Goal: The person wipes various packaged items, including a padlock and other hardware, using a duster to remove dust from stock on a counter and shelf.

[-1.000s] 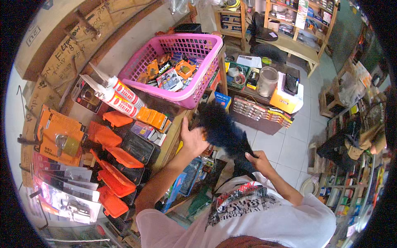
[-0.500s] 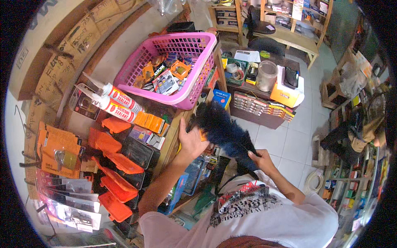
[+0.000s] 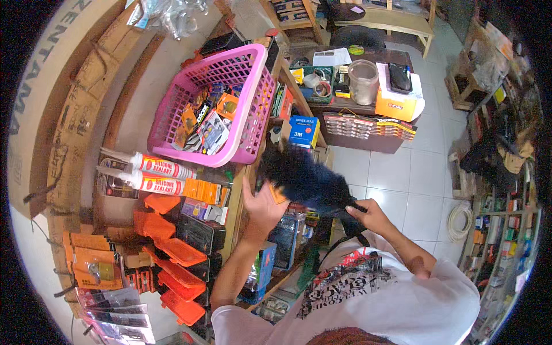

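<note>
Two hands on one black feather duster [image 3: 305,181]: right hand [image 3: 368,214] clamped round its handle, left hand [image 3: 263,206] now open, fingers spread, palm against the bristles. Duster head swung nearer the pink basket [image 3: 221,103], beside the shelf edge.

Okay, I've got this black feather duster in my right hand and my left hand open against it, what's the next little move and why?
Probably sweep the black feather duster up and left onto the pink basket. Your right hand grips the handle, your left hand is open beside the feathers, and the duster head hangs off the shelf edge, just below the basket, so that is the nearest surface.
</note>
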Available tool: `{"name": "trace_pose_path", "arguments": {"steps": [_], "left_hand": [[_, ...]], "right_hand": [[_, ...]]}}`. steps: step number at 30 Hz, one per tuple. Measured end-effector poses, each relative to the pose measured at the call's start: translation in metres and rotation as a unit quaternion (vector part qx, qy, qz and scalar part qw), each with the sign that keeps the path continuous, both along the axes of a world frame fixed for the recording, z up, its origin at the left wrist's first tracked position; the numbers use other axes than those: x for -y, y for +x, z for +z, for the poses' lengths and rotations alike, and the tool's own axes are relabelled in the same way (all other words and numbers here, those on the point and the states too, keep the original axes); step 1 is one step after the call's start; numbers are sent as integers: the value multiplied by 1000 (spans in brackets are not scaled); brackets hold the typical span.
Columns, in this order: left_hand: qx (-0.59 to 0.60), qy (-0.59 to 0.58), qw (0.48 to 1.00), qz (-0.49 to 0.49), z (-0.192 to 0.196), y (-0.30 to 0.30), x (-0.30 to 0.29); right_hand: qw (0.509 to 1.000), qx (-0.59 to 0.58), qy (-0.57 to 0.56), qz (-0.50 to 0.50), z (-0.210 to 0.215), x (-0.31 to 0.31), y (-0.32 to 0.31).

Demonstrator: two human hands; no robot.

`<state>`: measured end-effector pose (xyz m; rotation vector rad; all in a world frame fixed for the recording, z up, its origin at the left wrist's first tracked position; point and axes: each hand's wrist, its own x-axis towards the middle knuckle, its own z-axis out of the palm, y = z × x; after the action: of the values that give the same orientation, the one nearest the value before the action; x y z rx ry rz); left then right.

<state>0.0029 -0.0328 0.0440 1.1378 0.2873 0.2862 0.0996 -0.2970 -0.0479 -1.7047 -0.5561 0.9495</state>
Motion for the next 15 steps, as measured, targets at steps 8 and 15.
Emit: {"name": "trace_pose_path", "arguments": {"steps": [8,15], "left_hand": [[-116,718,686,-24,25,-1,5],[-148,476,864,-71,15,-3,-4]], "right_hand": [[999,-28,-2,25,9,3,12],[998,2,-2,65,14,3,28]]}}
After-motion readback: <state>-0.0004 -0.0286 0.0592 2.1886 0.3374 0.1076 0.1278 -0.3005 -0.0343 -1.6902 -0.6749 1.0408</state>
